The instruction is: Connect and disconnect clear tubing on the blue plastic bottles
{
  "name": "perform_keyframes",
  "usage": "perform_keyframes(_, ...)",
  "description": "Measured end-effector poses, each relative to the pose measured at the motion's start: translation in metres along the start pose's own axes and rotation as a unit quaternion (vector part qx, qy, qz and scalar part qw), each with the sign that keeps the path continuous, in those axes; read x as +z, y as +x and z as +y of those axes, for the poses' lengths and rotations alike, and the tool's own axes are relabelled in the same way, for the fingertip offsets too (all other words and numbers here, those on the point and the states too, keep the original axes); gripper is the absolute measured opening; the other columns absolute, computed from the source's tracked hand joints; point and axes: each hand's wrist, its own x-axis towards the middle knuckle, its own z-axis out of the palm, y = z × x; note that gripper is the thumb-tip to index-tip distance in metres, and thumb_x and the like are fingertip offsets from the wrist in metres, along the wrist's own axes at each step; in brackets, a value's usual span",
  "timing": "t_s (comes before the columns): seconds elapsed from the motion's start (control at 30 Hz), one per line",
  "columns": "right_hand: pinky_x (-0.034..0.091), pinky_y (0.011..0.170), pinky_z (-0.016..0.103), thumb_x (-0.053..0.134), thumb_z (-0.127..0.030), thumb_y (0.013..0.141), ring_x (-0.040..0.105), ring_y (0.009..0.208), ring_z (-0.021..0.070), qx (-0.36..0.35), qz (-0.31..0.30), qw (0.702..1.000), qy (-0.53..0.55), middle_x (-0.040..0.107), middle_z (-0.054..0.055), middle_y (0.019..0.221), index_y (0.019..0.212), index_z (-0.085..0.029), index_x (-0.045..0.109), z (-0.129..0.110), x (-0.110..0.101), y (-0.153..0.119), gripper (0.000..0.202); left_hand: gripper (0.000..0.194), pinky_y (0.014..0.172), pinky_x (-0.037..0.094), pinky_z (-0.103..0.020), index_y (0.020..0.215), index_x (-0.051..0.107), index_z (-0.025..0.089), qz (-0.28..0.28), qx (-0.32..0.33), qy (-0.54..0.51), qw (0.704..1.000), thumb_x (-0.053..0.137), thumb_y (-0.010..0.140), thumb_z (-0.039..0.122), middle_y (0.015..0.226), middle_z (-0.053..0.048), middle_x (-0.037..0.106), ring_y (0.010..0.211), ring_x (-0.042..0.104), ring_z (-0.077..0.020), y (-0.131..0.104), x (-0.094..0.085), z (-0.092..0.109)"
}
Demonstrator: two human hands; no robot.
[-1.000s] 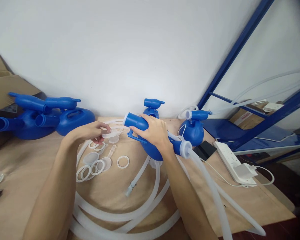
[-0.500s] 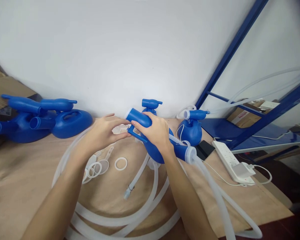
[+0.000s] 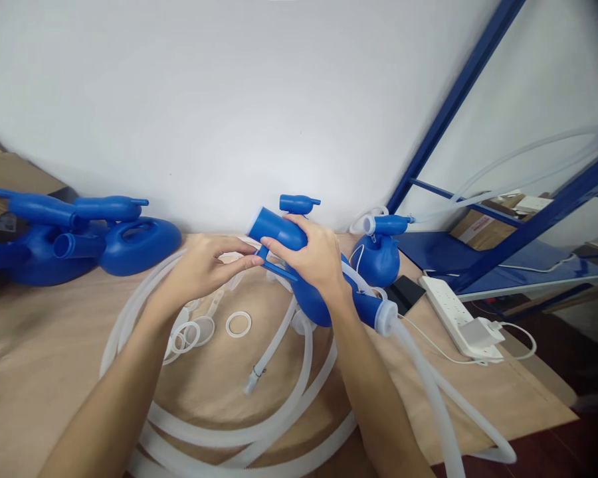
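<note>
My right hand (image 3: 311, 255) is closed around a short blue tube-shaped piece (image 3: 274, 227) with a pale rim, tilted up to the left. Thumb and fingers of my left hand (image 3: 219, 262) pinch the end of a narrow blue clip (image 3: 275, 265) just below that piece. Partly behind my right hand and forearm is a blue plastic urinal bottle (image 3: 311, 302). Its neck points right and ends in a translucent cap (image 3: 386, 318) with a clear hose (image 3: 428, 372) running from it. My right palm hides how piece, clip and bottle join.
Coiled clear hose (image 3: 209, 435) lies on the brown-covered table. Inside the coil are a white ring (image 3: 238, 324) and several other rings and caps. More blue bottles (image 3: 142, 245) stand left. Another bottle (image 3: 379, 259), a phone (image 3: 406, 295) and a power strip (image 3: 453, 318) are right, near a blue rack.
My left fingers have closed onto the clip's end; half a second ago they were spread wider around it. My right hand keeps its grip. The view has shifted slightly.
</note>
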Motion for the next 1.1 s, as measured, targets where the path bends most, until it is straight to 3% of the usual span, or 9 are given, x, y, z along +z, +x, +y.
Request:
perform_keyframes(0.17,0.058,0.101,0.045,0.076,-0.066,0.084,0.075,0.114,0.0306,-0.002,-0.006,1.000,-0.015,0.080,0.003,0.121,0.124,-0.028,0.075,0.005,0.001,0.002,0.055,0.046,0.063,0.052,-0.025,0.087,0.082,0.018,-0.020,-0.022,0.013,0.999,0.053,0.096,0.053,0.091,-0.007,0.082,0.083,0.072,-0.0233,0.004,0.005,0.005)
perform_keyframes(0.43,0.059,0.096,0.041,0.075,-0.066,0.085,0.076,0.110,0.0285,-0.007,-0.017,1.000,0.024,0.081,0.001,0.117,0.122,-0.029,0.076,0.011,0.003,0.004,0.053,0.043,0.072,0.050,-0.028,0.083,0.073,0.017,-0.023,-0.088,-0.039,0.995,0.051,0.092,0.052,0.084,-0.006,0.078,0.082,0.068,-0.0225,0.010,0.011,0.002)
perform_keyframes(0.6,0.057,0.101,0.044,0.077,-0.064,0.084,0.074,0.114,0.0308,-0.024,-0.017,1.000,-0.007,0.080,0.003,0.122,0.125,-0.027,0.075,0.012,0.001,0.003,0.055,0.041,0.066,0.046,-0.029,0.078,0.072,0.020,-0.166,-0.113,0.094,0.975,0.046,0.088,0.050,0.080,-0.004,0.077,0.072,0.065,-0.0212,0.010,-0.006,-0.026)
perform_keyframes(0.7,0.055,0.104,0.044,0.079,-0.063,0.083,0.072,0.118,0.0315,-0.064,-0.028,0.997,-0.031,0.077,0.007,0.128,0.131,-0.025,0.072,0.017,0.000,0.003,0.062,0.038,0.066,0.047,-0.029,0.082,0.071,0.021,-0.216,-0.165,0.119,0.955,0.048,0.084,0.051,0.082,-0.005,0.078,0.074,0.068,-0.0227,0.007,-0.019,-0.050)
perform_keyframes(0.8,0.054,0.104,0.041,0.080,-0.060,0.084,0.071,0.120,0.0306,-0.114,-0.062,0.990,-0.056,0.075,0.008,0.132,0.137,-0.023,0.069,0.021,-0.001,0.003,0.065,0.040,0.071,0.051,-0.030,0.095,0.073,0.021,-0.179,-0.204,0.103,0.957,0.055,0.083,0.055,0.090,-0.007,0.079,0.083,0.072,-0.0256,0.004,-0.027,-0.060)
perform_keyframes(0.93,0.054,0.097,0.039,0.078,-0.061,0.086,0.072,0.114,0.0303,-0.164,-0.093,0.978,-0.087,0.076,0.008,0.127,0.137,-0.023,0.069,0.022,0.001,0.003,0.064,0.046,0.086,0.054,-0.032,0.106,0.074,0.020,-0.077,-0.166,-0.014,0.983,0.064,0.088,0.061,0.107,-0.008,0.079,0.102,0.072,-0.0275,0.001,-0.029,-0.041)
perform_keyframes(1.0,0.054,0.094,0.039,0.077,-0.062,0.087,0.072,0.111,0.0305,-0.179,-0.095,0.975,-0.087,0.077,0.008,0.125,0.136,-0.023,0.070,0.021,0.005,0.002,0.063,0.049,0.087,0.056,-0.033,0.107,0.075,0.020,-0.086,-0.146,-0.097,0.981,0.066,0.088,0.064,0.108,-0.007,0.079,0.101,0.072,-0.0273,0.001,-0.025,-0.028)
perform_keyframes(1.1,0.054,0.091,0.040,0.077,-0.062,0.087,0.073,0.110,0.0313,-0.198,-0.081,0.974,-0.076,0.077,0.010,0.123,0.135,-0.021,0.070,0.021,0.008,0.002,0.064,0.048,0.082,0.055,-0.032,0.091,0.073,0.018,-0.083,-0.127,-0.143,0.978,0.073,0.082,0.064,0.091,-0.006,0.076,0.089,0.070,-0.0241,0.003,-0.015,-0.016)
